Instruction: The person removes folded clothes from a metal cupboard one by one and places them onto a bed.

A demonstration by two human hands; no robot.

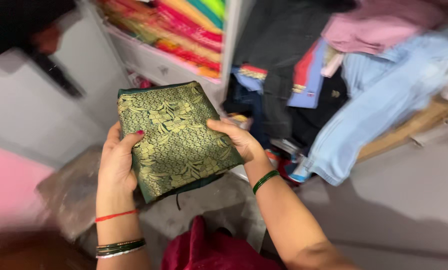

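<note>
Folded green cloth with gold floral brocade, centre of frame, held up flat between both hands. Left hand clasping its lower left edge, thumb curled over the face. Right hand gripping the right edge, fingers closed behind, thumb on top. Upper centre: shelf bearing stacked bright folded fabrics. Right of frame: heap of clothes, pale blue jeans foremost. Lower centre: maroon garment.

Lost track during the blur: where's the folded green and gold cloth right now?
In the head view the folded green and gold cloth sits centre-left, held between the left hand and right hand, just below the shelf of stacked colourful fabrics.
</note>
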